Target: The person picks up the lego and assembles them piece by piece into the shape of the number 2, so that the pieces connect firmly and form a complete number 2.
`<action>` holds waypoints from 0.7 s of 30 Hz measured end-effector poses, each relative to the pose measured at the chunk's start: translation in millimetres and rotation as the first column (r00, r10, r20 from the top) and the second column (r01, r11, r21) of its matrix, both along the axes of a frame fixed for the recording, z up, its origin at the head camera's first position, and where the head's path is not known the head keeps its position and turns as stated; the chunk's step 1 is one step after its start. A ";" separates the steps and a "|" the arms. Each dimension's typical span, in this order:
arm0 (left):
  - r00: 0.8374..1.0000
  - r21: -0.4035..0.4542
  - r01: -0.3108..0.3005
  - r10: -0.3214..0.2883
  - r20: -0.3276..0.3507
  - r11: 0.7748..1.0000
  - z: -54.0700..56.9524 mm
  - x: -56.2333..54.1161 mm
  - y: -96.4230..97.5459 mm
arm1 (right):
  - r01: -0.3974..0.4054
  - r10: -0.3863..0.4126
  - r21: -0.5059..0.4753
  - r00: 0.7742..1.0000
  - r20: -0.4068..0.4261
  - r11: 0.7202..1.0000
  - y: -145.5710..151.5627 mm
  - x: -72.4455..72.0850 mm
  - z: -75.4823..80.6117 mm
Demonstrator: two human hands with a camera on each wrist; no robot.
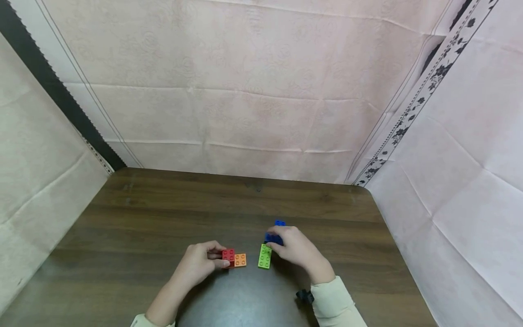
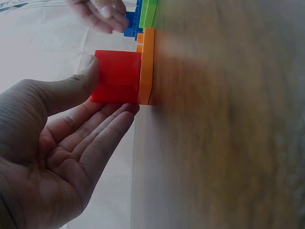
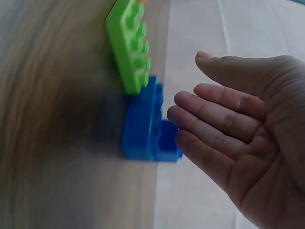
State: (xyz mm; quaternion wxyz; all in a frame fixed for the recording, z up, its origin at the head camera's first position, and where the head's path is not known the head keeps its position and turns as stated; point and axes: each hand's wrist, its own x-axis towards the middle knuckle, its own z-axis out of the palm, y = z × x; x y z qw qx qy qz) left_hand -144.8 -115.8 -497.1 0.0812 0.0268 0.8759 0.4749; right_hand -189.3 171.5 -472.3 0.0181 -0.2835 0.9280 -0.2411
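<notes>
The red block [image 1: 228,255] stands on one end of the orange block [image 1: 240,260], which lies flat on the surface [image 1: 163,213]. The left hand [image 1: 200,263] pinches the red block between thumb and fingers. Beside the blue blocks [image 3: 138,126], the right hand [image 1: 295,245] has its thumb held apart from loosely bent fingers (whether a fingertip touches blue, I cannot tell). The green block [image 1: 264,257] lies between the orange block and the blue ones.

A sideways pull by the left hand could pry red off orange, since the grip is on the upper block alone. A careless brush from the right fingers might knock the blue pair askew or push it into the green block.

Counted: one red, one orange, one green, seemingly two blue (a smaller on a longer), and two hands.
</notes>
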 end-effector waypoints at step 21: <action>1.000 0.002 0.000 0.000 -0.004 1.000 0.8 0.2 0.6 | 0.176 -0.171 0.097 0.983 -0.061 0.980 10.6 0.2 -21.8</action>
